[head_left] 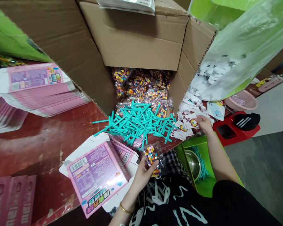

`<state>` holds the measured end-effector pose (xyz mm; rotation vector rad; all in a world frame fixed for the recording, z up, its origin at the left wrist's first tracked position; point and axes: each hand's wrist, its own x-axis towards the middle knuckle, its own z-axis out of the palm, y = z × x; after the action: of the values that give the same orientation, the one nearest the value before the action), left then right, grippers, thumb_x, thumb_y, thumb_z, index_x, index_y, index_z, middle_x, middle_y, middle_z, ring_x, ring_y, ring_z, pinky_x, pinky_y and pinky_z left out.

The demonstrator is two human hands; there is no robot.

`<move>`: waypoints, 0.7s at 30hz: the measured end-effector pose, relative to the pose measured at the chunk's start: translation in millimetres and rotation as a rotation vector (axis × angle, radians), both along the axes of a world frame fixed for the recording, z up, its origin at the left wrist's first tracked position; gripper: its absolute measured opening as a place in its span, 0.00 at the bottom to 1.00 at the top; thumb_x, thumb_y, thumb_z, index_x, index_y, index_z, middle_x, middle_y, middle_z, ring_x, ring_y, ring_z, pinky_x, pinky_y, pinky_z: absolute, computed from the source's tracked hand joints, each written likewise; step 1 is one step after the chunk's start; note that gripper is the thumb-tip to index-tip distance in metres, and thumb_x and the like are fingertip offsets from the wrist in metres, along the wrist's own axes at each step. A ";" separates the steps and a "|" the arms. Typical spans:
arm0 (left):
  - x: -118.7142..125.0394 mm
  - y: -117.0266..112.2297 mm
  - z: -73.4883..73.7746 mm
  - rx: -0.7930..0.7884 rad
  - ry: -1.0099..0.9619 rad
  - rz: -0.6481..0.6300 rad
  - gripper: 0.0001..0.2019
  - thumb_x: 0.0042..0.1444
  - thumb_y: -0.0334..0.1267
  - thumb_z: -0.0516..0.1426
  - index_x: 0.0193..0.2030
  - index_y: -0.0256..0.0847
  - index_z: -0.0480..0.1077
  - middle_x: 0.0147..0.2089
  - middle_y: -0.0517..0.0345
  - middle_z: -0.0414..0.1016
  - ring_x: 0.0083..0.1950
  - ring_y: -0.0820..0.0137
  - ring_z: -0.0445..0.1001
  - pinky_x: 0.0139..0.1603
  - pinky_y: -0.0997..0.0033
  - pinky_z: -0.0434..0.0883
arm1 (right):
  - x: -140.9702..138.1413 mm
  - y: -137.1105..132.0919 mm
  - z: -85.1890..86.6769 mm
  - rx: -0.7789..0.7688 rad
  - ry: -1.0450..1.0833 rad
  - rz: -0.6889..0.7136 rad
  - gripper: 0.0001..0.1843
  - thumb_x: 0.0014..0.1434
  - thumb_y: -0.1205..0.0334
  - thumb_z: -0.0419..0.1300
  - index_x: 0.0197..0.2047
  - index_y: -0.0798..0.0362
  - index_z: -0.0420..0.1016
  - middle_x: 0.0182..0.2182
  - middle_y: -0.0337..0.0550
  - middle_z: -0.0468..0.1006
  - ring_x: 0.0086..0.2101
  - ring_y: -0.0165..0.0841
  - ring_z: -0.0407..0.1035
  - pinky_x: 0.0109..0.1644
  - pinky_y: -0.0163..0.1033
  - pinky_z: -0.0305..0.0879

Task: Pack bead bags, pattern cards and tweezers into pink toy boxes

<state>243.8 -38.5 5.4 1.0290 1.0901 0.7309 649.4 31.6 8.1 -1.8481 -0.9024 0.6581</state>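
Observation:
My left hand (143, 175) is closed on a clear bag of coloured beads (152, 157), held close to my body at the table's front edge. Farther right, my right hand (204, 123) pinches the edge of a printed pattern card (191, 121). More cards (179, 130) lie beside and under it. Between the hands is a heap of turquoise plastic sticks (141, 122). Left of the bead bag lies a pink and purple box (99, 175) with its white flaps open, overlapping another such box (122, 150).
A large cardboard box (143, 40) stands open towards me, with several bead bags (141, 83) inside. Stacks of flat pink boxes (47, 97) are at left. White cut pieces (207, 75) fill a plastic-lined bin at right. A green bin (208, 185) sits below, holding a metal bowl (192, 164).

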 end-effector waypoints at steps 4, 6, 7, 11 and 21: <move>0.8 0.9 3.4 -0.017 -0.008 0.006 0.29 0.47 0.53 0.68 0.51 0.39 0.69 0.45 0.51 0.79 0.47 0.59 0.77 0.52 0.60 0.72 | -7.8 -0.5 2.9 0.004 0.146 0.036 0.33 0.30 0.36 0.76 0.29 0.53 0.75 0.25 0.45 0.77 0.24 0.36 0.69 0.23 0.36 0.64; 1.6 0.2 3.7 -0.020 -0.018 0.012 0.28 0.47 0.53 0.67 0.51 0.39 0.69 0.45 0.51 0.79 0.46 0.60 0.77 0.51 0.61 0.72 | -16.2 0.9 0.8 -0.007 0.180 0.058 0.35 0.25 0.34 0.77 0.27 0.54 0.75 0.24 0.44 0.76 0.23 0.34 0.68 0.23 0.35 0.64; 1.7 -0.3 3.0 -0.017 -0.027 0.013 0.28 0.48 0.53 0.67 0.51 0.39 0.69 0.45 0.51 0.79 0.46 0.60 0.77 0.52 0.61 0.72 | -19.6 1.8 -0.8 -0.012 0.188 0.065 0.36 0.23 0.33 0.77 0.26 0.54 0.74 0.24 0.43 0.75 0.23 0.34 0.68 0.24 0.35 0.64; -0.2 -2.8 -3.2 0.004 -0.047 0.011 0.29 0.51 0.52 0.66 0.55 0.39 0.68 0.48 0.50 0.79 0.48 0.61 0.77 0.55 0.60 0.71 | -21.1 3.5 -9.2 -0.046 0.158 0.051 0.36 0.20 0.33 0.78 0.20 0.53 0.69 0.19 0.39 0.71 0.20 0.31 0.63 0.22 0.33 0.59; 0.1 -3.6 -6.1 0.009 -0.023 -0.018 0.25 0.52 0.52 0.65 0.51 0.39 0.68 0.45 0.52 0.79 0.47 0.60 0.77 0.52 0.62 0.72 | 30.7 -3.5 -16.5 -0.063 -0.063 -0.218 0.27 0.40 0.39 0.74 0.25 0.53 0.71 0.20 0.41 0.71 0.21 0.36 0.66 0.21 0.36 0.63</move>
<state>243.9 -42.1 -0.7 1.0343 1.0568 0.7320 680.1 28.1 -8.4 -1.9988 -0.7143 0.5003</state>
